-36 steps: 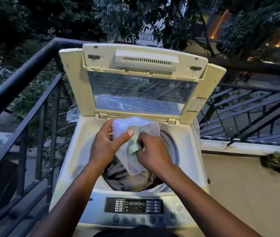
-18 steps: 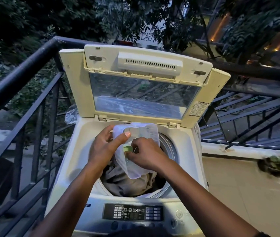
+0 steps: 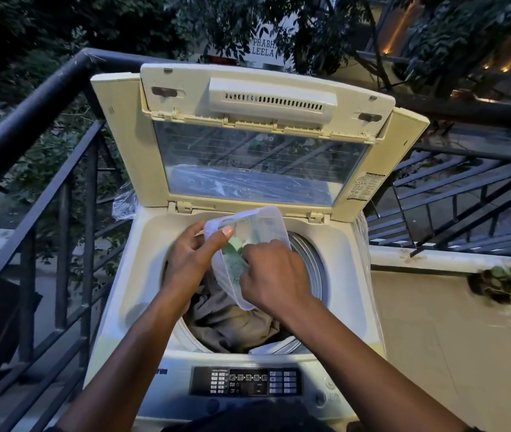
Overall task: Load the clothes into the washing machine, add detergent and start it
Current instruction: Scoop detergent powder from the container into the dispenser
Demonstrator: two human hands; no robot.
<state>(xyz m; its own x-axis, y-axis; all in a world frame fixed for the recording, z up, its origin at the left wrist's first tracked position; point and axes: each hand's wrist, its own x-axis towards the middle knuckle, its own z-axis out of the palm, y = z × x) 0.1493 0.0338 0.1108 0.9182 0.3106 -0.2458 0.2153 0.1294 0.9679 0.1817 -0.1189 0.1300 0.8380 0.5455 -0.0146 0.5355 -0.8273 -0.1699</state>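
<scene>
A cream top-loading washing machine stands before me with its lid raised upright. Beige clothes fill the drum. Over the drum opening, my left hand grips the rim of a clear plastic detergent container, tilted toward me. My right hand reaches into the container and holds a small green scoop amid greenish powder; the fingers are partly hidden inside. The control panel lies at the machine's front edge, below my forearms.
A dark metal balcony railing runs close along the left and behind the machine. Crumpled clear plastic sticks out at the machine's back left. A pale tiled ledge with a small plant lies to the right.
The container has tipped more toward me and my right hand has pushed deeper into it with the green scoop. My head has moved closer to the machine.
</scene>
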